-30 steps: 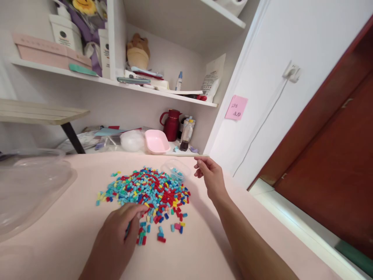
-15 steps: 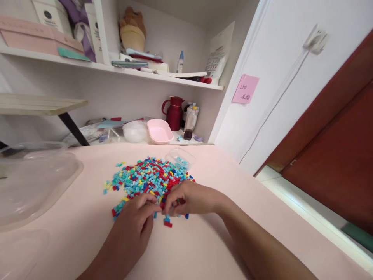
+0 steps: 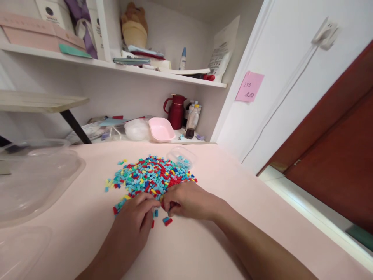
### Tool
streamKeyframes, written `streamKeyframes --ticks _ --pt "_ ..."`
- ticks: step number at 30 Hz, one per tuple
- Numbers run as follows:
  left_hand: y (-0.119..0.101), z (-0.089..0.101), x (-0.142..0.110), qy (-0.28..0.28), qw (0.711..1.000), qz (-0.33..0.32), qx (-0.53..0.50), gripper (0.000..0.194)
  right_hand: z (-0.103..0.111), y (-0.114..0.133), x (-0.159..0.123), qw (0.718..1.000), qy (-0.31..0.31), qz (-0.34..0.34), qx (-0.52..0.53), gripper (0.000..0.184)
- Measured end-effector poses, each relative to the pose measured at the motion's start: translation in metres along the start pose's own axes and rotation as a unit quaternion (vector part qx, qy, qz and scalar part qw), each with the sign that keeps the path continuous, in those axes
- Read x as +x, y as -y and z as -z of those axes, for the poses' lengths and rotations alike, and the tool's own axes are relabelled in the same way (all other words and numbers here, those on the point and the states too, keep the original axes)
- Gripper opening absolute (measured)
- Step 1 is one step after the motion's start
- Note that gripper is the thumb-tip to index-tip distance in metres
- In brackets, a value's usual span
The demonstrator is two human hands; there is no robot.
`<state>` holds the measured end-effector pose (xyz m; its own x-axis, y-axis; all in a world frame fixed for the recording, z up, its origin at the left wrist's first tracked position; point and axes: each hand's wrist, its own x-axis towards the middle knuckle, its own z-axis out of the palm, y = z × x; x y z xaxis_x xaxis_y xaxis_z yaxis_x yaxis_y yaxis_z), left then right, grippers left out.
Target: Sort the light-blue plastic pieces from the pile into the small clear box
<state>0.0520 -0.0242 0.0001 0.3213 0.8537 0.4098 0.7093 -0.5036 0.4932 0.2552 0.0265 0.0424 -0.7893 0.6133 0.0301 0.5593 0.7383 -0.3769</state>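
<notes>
A heap of small building bricks in red, light blue, blue, green and yellow lies on the pink tabletop. My left hand rests at the heap's near edge, thumb and fingers drawn together. Just right of it, my right hand is closed with its fingertips pointing down among the bricks. The fingertips of both hands nearly meet, and whatever they pinch is hidden. In front of them lies a red and blue brick pair, and a red brick shows beside my left hand.
Behind the heap stands a small clear tub with light blue bricks. Large clear plastic containers occupy the left side. At the back are a pink tray, a red jug and a bottle, below a shelf.
My right hand has lowered slightly and its fingers have curled further down. A red brick now shows beside my left hand. The view has shifted a little.
</notes>
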Motion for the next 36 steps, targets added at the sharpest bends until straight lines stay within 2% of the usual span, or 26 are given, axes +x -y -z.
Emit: streamKeyframes --ticks 5,7,8,10,12,15,19,23,25,27,33,36 --pt "0.002 0.000 0.000 -0.044 0.998 -0.033 0.014 0.027 0.003 -0.002 0.002 0.997 -0.039 0.013 0.059 0.013" --pt "0.003 0.000 0.000 -0.075 0.996 -0.048 0.022 0.025 0.009 -0.005 0.002 0.988 -0.105 0.011 0.108 0.010" --pt "0.003 0.000 0.000 -0.093 0.994 -0.056 0.025 0.024 0.012 -0.007 0.002 0.978 -0.161 -0.002 0.132 0.009" --pt "0.004 -0.001 0.000 -0.123 0.990 -0.070 0.028 0.024 0.018 -0.016 0.001 0.939 -0.291 -0.050 0.178 0.009" --pt "0.004 -0.002 -0.001 -0.134 0.987 -0.078 0.030 0.024 0.023 -0.030 -0.001 0.881 -0.406 -0.106 0.217 0.010" --pt "0.004 -0.003 -0.002 -0.131 0.988 -0.077 0.033 0.024 0.026 -0.054 -0.005 0.816 -0.501 -0.156 0.243 0.017" --pt "0.003 -0.001 -0.001 -0.142 0.986 -0.078 0.041 0.025 0.027 -0.075 -0.009 0.778 -0.532 -0.199 0.267 0.031" --pt "0.004 0.000 0.001 -0.171 0.980 -0.090 0.045 0.025 0.031 -0.073 -0.011 0.757 -0.537 -0.204 0.311 0.031" --pt "0.005 0.000 -0.001 -0.176 0.979 -0.091 0.046 0.024 0.033 -0.067 -0.011 0.755 -0.535 -0.189 0.327 0.030" --pt "0.004 -0.001 -0.003 -0.161 0.982 -0.097 0.037 0.024 0.033 -0.059 -0.009 0.767 -0.518 -0.171 0.337 0.030" --pt "-0.011 0.002 -0.010 -0.054 0.981 -0.181 0.034 0.031 0.022 -0.041 -0.001 0.838 -0.422 -0.135 0.319 0.025" --pt "-0.018 0.003 -0.010 -0.028 0.978 -0.201 0.046 0.031 0.019 -0.035 0.002 0.866 -0.391 -0.131 0.283 0.022"
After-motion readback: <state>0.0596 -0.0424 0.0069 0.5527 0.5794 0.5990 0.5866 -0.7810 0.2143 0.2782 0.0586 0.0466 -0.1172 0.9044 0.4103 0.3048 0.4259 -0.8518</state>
